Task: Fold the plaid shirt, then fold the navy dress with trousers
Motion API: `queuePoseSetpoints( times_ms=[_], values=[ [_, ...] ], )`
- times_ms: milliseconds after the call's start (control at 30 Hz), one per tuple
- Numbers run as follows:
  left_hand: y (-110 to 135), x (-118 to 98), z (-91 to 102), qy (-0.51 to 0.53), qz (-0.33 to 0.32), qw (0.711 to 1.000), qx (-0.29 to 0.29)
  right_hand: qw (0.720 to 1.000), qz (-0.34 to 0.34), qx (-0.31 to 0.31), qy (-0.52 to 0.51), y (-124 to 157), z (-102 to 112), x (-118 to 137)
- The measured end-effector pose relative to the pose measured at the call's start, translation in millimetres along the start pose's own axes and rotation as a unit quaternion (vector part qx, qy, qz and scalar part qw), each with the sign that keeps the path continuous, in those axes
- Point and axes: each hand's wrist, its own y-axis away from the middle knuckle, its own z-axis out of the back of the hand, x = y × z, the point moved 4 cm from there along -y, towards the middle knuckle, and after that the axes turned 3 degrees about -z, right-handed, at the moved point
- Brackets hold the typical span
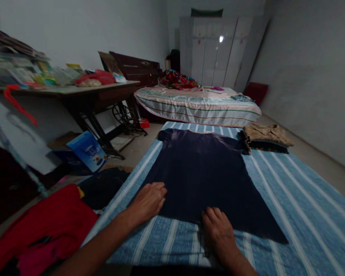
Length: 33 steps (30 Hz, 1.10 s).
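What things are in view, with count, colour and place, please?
Shirt: one, dark navy, centre
Striped cover: one, blue and white, under shirt
Folded clothes: one stack, brown over dark, cover's far right
Far bed: one, pale, beyond cover
Floral bedding: one, mostly red, on far bed
Wardrobe: one, pale grey, at back
Green object: one, green, atop wardrobe
Headboard: one, dark brown, far bed's left
Red object: one, red, right of far bed
Table: one, dark, left side
Table clutter: uncountable, mixed, on table
Blue package: one, blue, below table
Loose clothes: uncountable, red and dark, lower left
Left hand: one, bare, at shirt's lower left
Right hand: one, bare, at shirt's bottom hem
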Motion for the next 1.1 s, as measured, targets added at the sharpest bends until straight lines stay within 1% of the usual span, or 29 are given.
queuePoseSetpoints(
  times_ms=[67, 167, 233, 300, 400, 500, 667, 833, 900, 1000, 1100],
  values=[
    [-26.8, -26.0, -1.9, 0.016, -0.051, 0.998, -0.033, 1.0, 0.001, 0.006, 0.001, -0.2, -0.4, 0.6],
    [-62.7, -58.0, -11.6, 0.049, -0.075, 0.991, -0.096, 1.0, -0.001, 0.005, 0.001, 0.1, -0.6, 0.9],
    [-78.6, -72.4, -23.5, 0.057, -0.081, 0.989, -0.11, 1.0, -0.004, 0.002, 0.001, 0.7, -1.2, 0.5],
    [-86.2, -80.5, -38.1, 0.065, -0.087, 0.989, -0.098, 1.0, -0.005, 0.002, 0.004, 1.2, -2.3, 0.4],
    [-85.2, -83.2, -58.5, 0.078, -0.097, 0.991, -0.057, 1.0, -0.004, 0.001, 0.008, 0.9, -3.2, 1.0],
    [-80.0, -80.9, -68.7, 0.081, -0.097, 0.991, -0.043, 1.0, -0.007, 0.0, 0.004, -0.9, -1.6, 1.7],
    [-78.3, -80.4, -70.7, 0.078, -0.101, 0.99, -0.052, 1.0, 0.007, -0.003, -0.015, -2.6, 3.3, -0.6],
    [-78.4, -82.7, -70.5, 0.066, -0.099, 0.991, -0.053, 0.999, 0.037, 0.007, -0.015, 3.5, 1.2, -8.2],
    [-78.3, -82.9, -70.7, 0.06, -0.097, 0.992, -0.055, 0.999, 0.029, 0.001, -0.016, 6.9, 1.7, -12.5],
    [-78.7, -82.5, -71.8, 0.063, -0.096, 0.992, -0.05, 1.0, -0.006, -0.02, -0.012, 12.8, 7.5, -22.6],
    [-79.1, -82.2, -72.4, 0.073, -0.099, 0.991, -0.045, 1.0, -0.008, -0.02, 0.004, 21.1, 15.6, -36.3]
  ],
)
